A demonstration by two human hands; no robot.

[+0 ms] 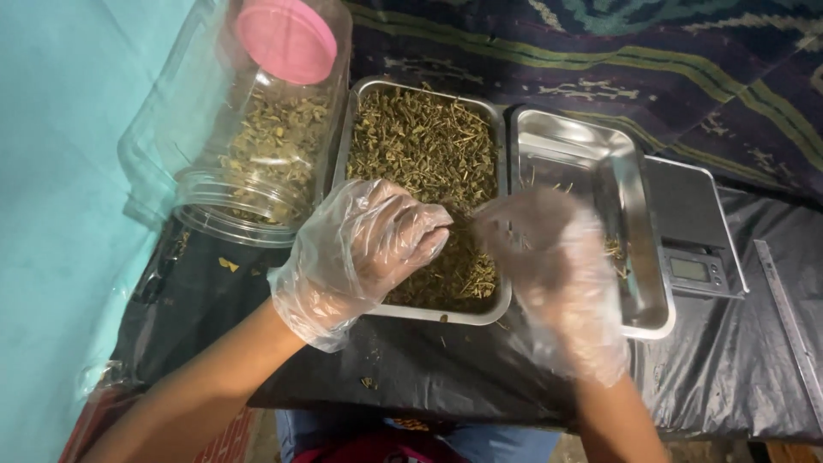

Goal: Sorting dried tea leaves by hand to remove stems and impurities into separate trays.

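Where the black plastic sheet (729, 377) covers the one work surface, a dark patterned woven cloth (686, 60) lies behind it and a plain turquoise wall (60, 171) rises at the left. One large clear plastic jar (244, 129) lies tipped on its side at the back left, partly filled with dried green-brown herb, a round pink lid (286, 39) showing at its far end. Two rectangular shiny steel trays sit side by side, touching or nearly so: the left tray (360, 94) is heaped with the dried herb (424, 146), while the right tray (639, 214) holds only a few stray bits and rests on one grey digital scale (699, 257), whose small display faces the person. One thin metal ruler (784, 309) lies on the sheet just right of the scale. Both of the person's hands wear loose clear plastic gloves. The left hand (360, 249) reaches over the near part of the herb tray, fingers bent together and tips down in the pile, pinching at the herb. The right hand (553, 257) is blurred above the gap between the two trays; whether its fingers are open or closed cannot be told. A few crumbs (369, 381) lie scattered on the sheet near the tray's front edge.
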